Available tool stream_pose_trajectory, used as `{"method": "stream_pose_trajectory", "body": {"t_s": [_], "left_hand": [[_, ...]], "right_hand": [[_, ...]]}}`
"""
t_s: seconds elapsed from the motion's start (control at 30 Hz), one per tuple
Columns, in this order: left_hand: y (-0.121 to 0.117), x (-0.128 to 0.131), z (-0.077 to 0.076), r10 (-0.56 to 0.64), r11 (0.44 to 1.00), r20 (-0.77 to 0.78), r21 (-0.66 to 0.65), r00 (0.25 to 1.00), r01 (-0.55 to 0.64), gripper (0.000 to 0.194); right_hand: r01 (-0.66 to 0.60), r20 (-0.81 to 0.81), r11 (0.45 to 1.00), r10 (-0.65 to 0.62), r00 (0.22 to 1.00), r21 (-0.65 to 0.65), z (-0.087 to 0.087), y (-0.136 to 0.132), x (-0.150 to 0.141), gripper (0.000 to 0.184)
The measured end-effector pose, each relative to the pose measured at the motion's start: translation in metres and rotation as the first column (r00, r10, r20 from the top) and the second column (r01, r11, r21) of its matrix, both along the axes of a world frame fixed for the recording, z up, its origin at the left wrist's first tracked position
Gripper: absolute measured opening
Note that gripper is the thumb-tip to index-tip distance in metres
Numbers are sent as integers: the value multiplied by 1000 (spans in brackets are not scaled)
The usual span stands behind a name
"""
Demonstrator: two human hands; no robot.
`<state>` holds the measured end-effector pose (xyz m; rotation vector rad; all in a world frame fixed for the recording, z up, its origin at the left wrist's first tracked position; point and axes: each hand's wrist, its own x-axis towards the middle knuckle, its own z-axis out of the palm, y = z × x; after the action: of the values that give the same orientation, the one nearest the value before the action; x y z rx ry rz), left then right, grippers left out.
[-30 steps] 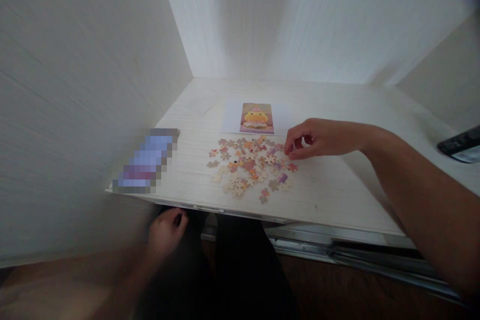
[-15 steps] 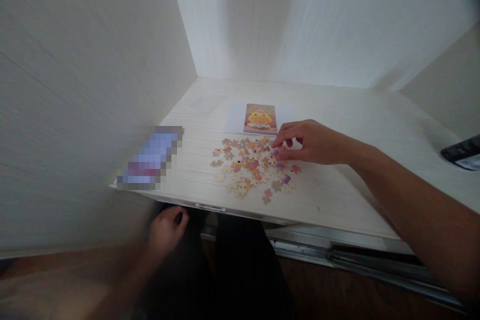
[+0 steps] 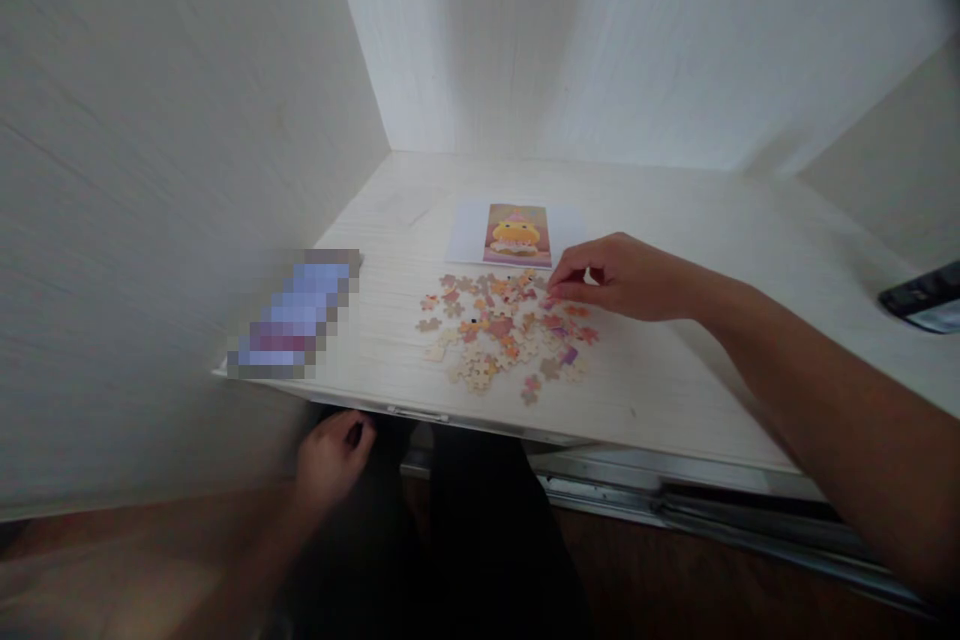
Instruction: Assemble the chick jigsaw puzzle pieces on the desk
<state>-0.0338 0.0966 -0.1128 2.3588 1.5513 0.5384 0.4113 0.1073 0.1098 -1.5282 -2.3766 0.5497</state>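
Loose jigsaw puzzle pieces (image 3: 499, 325) lie in a pile on the white tabletop, some showing printed pink, purple and orange, others plain beige. At the pile's upper right edge, my right hand (image 3: 611, 278) has thumb and forefinger pinched on a small pinkish-purple puzzle piece (image 3: 550, 302), partly covered by the fingertips. Just behind the pile is a picture card (image 3: 517, 235) of a yellow toy figure with a pink hat. My left hand (image 3: 334, 455) rests on my lap below the table's front edge, fingers curled, with nothing visible in them.
A phone-like object (image 3: 296, 315), blurred out, lies at the table's left edge. On the far right a dark cylindrical object (image 3: 922, 300) lies on the surface. White panels (image 3: 525, 40) enclose the table at the back and sides. A metal rail (image 3: 600, 500) runs below the front edge.
My right hand's thumb and forefinger have closed together on a piece at the pile's edge. Some pieces near it have shifted. My left hand stays on my lap.
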Motion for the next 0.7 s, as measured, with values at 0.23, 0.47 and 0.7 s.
{"method": "stream_pose_trajectory", "body": {"t_s": [0.23, 0.47, 0.7], "left_hand": [[0, -2, -1, 1, 1000, -9, -19, 1000, -1, 29], [-2, 1, 0, 11, 1000, -31, -22, 999, -12, 29], [-6, 9, 7, 30, 999, -91, -25, 995, -32, 29]], "right_hand": [[61, 105, 986, -45, 993, -156, 3, 7, 35, 23], [72, -18, 975, -70, 997, 210, -8, 1, -7, 24], [-147, -71, 936, 179, 981, 320, -21, -8, -51, 24]]}}
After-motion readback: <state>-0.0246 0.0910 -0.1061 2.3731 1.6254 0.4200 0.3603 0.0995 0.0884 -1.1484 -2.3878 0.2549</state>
